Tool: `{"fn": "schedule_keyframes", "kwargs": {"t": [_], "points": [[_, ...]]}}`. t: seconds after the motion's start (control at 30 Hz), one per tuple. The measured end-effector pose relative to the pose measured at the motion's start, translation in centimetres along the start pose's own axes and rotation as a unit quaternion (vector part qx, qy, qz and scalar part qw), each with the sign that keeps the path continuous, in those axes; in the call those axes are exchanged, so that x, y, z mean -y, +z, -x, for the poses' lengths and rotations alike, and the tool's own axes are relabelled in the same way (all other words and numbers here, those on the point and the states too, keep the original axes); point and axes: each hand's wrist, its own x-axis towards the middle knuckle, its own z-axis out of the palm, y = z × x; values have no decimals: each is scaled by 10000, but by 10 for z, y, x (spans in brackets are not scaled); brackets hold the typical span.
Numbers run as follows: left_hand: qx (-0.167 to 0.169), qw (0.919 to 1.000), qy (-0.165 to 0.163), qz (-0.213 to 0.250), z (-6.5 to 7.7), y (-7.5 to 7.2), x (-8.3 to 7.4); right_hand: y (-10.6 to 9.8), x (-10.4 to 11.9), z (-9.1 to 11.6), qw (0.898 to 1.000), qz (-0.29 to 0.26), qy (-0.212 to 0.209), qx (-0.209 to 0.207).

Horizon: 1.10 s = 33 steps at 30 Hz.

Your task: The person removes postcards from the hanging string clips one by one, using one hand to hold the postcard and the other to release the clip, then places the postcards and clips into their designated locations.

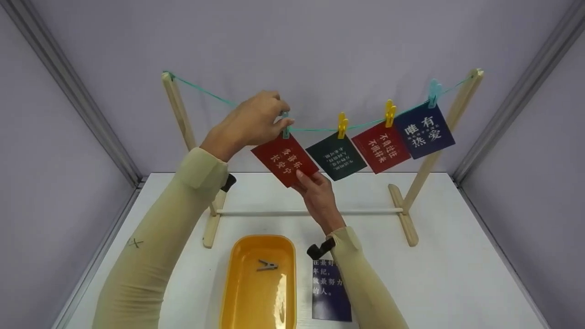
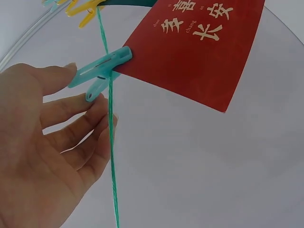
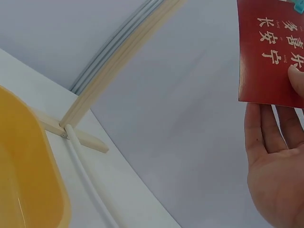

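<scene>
My left hand (image 1: 253, 119) pinches the handles of a light-blue clothespin (image 2: 102, 65) between thumb and fingers. The clothespin sits at the green string (image 2: 112, 142), its jaws at a corner of a red card (image 1: 279, 155) with pale characters. At the card's lower corner, my right hand (image 1: 320, 196) holds it, thumb on the printed face and fingers behind. To the right along the string hang a dark green card (image 1: 337, 157) and another red card (image 1: 381, 147), each under a yellow clothespin (image 1: 342, 126). Farthest right is a navy card (image 1: 424, 130) on a light-blue clothespin (image 1: 433, 93).
A wooden frame with a left post (image 1: 179, 109) and right post (image 1: 464, 100) carries the string; a white bar (image 1: 365, 211) joins its feet. Below stands a yellow tray (image 1: 249, 301) holding a grey clothespin (image 1: 267, 265). A navy card (image 1: 331, 301) lies beside it, partly under the right forearm.
</scene>
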Motion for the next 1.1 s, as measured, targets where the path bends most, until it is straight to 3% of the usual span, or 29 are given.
{"fn": "schedule_keyframes", "kwargs": {"t": [0.2,0.37,0.6,0.8,1.1], "points": [[143,9999,-55,9,-1,-3,0,-6,6,2,9994,284,53,202],[53,10000,-21,25,2,-5,0,-5,12,1,9990,379,233,110],[-362,9991,207,88,1,3,1,-3,13,6,9988,344,337,-101],[-701,9972,202,160,0,11,4,-5,13,9,9990,389,225,-52],[-1163,9896,250,807,0,22,8,-7,19,13,9987,487,93,-112]]}}
